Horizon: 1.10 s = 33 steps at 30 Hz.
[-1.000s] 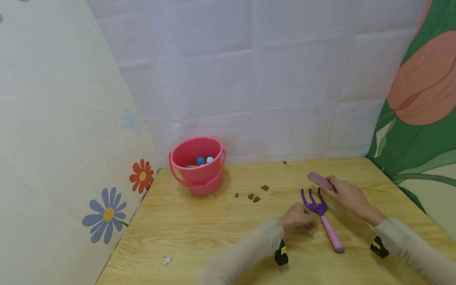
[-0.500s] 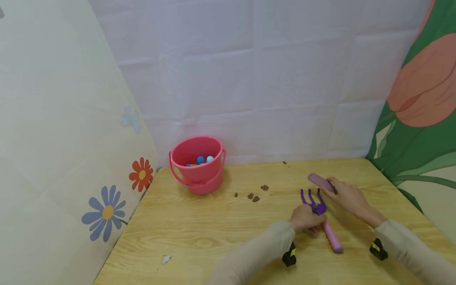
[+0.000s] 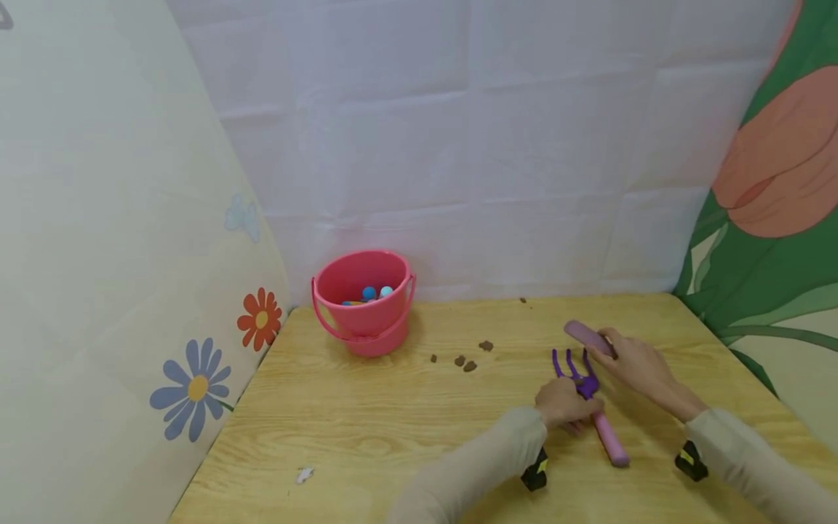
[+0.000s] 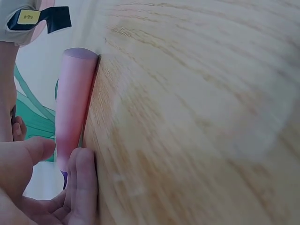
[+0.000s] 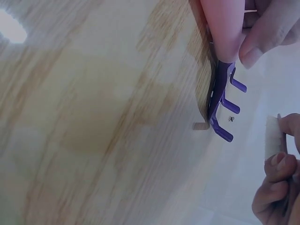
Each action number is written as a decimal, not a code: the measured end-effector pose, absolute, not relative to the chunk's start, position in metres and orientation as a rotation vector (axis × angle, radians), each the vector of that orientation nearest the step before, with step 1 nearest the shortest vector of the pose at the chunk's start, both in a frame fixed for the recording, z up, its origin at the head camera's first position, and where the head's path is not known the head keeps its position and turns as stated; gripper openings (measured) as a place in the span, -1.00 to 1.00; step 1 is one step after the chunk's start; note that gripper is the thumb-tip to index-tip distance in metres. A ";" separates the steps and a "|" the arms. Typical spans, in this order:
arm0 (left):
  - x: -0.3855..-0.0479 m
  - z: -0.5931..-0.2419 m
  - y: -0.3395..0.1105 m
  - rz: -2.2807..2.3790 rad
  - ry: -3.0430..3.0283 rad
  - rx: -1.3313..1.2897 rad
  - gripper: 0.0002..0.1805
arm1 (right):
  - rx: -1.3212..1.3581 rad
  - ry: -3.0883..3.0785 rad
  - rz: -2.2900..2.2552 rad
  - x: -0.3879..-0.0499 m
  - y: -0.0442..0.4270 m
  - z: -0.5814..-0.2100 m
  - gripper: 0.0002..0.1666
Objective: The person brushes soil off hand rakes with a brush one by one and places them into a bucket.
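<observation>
A toy hand fork with a pink handle (image 3: 610, 440) and purple tines lies on the wooden table, tines pointing away. My left hand (image 3: 564, 402) pinches it where handle meets neck; in the left wrist view the thumb (image 4: 42, 147) and fingers (image 4: 83, 173) sit on either side of the handle. A brown bit on the fork's head is partly covered by that hand. Just beyond, my right hand (image 3: 638, 364) grips a mauve brush (image 3: 584, 335). Its pale bristles (image 5: 273, 138) show in the right wrist view, above the table and apart from the tines.
A pink bucket (image 3: 363, 320) with blue and pale balls inside stands at the back left. Several brown crumbs (image 3: 470, 366) lie mid-table, and a white scrap (image 3: 305, 475) sits near the front left. White cloth (image 3: 458, 145) hangs behind; printed panels flank the table.
My left hand has moved right and a little up to the fork's neck and taken hold of it. The right hand with the brush has barely moved.
</observation>
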<state>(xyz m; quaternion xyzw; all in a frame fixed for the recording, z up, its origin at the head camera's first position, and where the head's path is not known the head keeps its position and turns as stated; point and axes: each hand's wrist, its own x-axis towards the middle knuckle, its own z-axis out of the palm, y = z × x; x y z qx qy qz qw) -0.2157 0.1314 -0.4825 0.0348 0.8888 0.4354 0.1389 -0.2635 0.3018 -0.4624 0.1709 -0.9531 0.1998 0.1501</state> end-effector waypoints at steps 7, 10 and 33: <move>-0.213 -0.480 0.129 1.233 2.589 0.115 -0.58 | 0.488 -2.735 0.577 -0.264 0.299 -0.466 -0.46; -0.213 -0.480 0.129 1.180 2.638 0.128 -0.57 | 0.486 -2.730 0.565 -0.265 0.298 -0.466 -0.47; -0.213 -0.479 0.124 1.548 2.340 -0.007 -0.71 | 0.452 -2.745 0.546 -0.264 0.297 -0.468 -0.44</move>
